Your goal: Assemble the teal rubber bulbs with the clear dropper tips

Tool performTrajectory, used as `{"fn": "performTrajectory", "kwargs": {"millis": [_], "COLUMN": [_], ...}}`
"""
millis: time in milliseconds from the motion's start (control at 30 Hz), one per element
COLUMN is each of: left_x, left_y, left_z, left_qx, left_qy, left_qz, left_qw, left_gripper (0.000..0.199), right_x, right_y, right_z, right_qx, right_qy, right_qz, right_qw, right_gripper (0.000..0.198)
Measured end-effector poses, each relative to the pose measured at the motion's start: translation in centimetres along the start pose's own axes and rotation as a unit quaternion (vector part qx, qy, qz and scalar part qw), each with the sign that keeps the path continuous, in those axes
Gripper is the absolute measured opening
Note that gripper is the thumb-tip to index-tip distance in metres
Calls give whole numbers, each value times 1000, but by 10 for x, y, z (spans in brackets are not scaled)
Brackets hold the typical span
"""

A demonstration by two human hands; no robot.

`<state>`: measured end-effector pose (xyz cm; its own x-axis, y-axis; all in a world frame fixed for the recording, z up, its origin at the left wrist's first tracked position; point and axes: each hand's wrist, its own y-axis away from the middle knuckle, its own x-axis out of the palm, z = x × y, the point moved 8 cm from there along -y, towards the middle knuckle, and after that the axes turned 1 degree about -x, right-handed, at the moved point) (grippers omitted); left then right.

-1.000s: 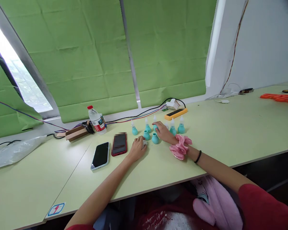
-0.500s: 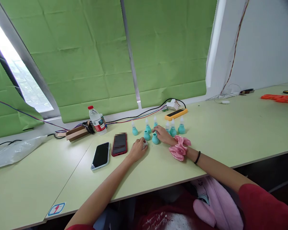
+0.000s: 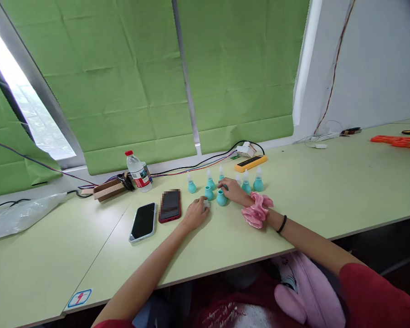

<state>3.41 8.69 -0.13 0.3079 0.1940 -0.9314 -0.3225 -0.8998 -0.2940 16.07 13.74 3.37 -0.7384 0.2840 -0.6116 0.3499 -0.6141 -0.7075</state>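
Note:
My left hand [image 3: 195, 213] rests on the table, its fingers closed round a small clear plastic tip [image 3: 206, 204]. Just ahead of it stand two open-necked teal squeeze bulbs, a left one [image 3: 208, 193] and a right one [image 3: 221, 198]. Behind the right bulb, my right hand [image 3: 236, 191] has its fingers curled together, with a small dark piece at the fingertips that I cannot make out. Around it stand several teal bulbs with clear nozzles, among them a far-left bulb [image 3: 192, 187], a back bulb [image 3: 210, 183] and a right-end bulb [image 3: 258, 183]. My right hand partly covers some of them.
A white-edged phone [image 3: 143, 222] and a red-cased phone [image 3: 170, 206] lie left of my left hand. Behind them are a water bottle [image 3: 138, 172] and a cardboard box [image 3: 110, 189]. A yellow power strip [image 3: 250, 163] and cables lie at the back, below green blinds [image 3: 123, 82].
My right hand has shifted slightly, its fingers curling in, and a small dark piece now shows at its fingertips. My left hand stays nearly in place with the clear tip.

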Motion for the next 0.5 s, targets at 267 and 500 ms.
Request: {"fn": "performTrajectory", "kwargs": {"millis": [267,500], "left_x": [-1,0], "left_y": [3,3], "left_z": [-6,-7], "left_qx": [19,25], "left_qy": [-32,-34], "left_qz": [4,3], "left_qw": [999,999], "left_gripper": [32,31], "right_x": [-4,-6], "right_y": [2,2], "right_z": [-5,-2], "right_qx": [7,24], "right_qy": [25,82], "right_qz": [-25,-5], "right_qw": [999,996], "right_gripper": [19,11]}}
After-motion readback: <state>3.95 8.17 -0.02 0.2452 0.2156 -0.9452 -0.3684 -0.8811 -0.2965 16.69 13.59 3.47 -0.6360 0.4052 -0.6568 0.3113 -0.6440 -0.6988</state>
